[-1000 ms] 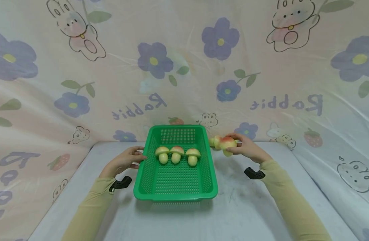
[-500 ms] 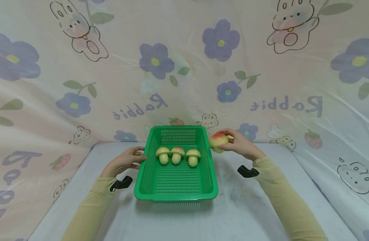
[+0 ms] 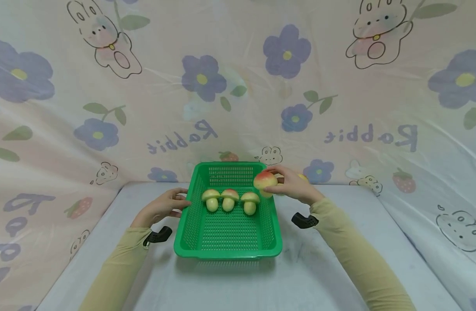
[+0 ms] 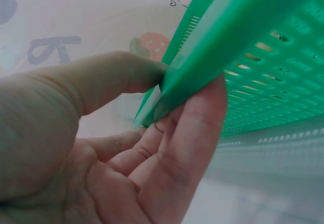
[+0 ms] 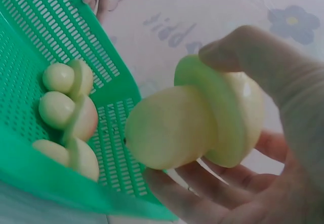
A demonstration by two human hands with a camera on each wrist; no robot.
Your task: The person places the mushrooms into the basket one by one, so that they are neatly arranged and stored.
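Observation:
My right hand (image 3: pixel 295 186) grips a toy mushroom (image 3: pixel 263 179) with a red-tinged yellow cap, over the right rim of the green plastic basket (image 3: pixel 228 254). In the right wrist view, thumb and fingers wrap the cap of this mushroom (image 5: pixel 169 127), and its pale stem points toward the basket. Three similar mushrooms lie in a row inside: one at left (image 3: pixel 212 200), a redder one in the middle (image 3: pixel 230 199), one at right (image 3: pixel 250 203). My left hand (image 3: pixel 161 208) pinches the basket's left rim (image 4: pixel 202 57) between thumb and fingers.
Behind my right hand, a bit of another yellow object (image 3: pixel 303 177) shows, mostly hidden. The basket stands on a white-covered table (image 3: pixel 315 268). A printed cloth (image 3: pixel 245 116) with flowers and rabbits hangs close behind.
My right hand has carried the mushroom leftward, from the table at the basket's right to over its right rim. My left hand has stayed on the left rim.

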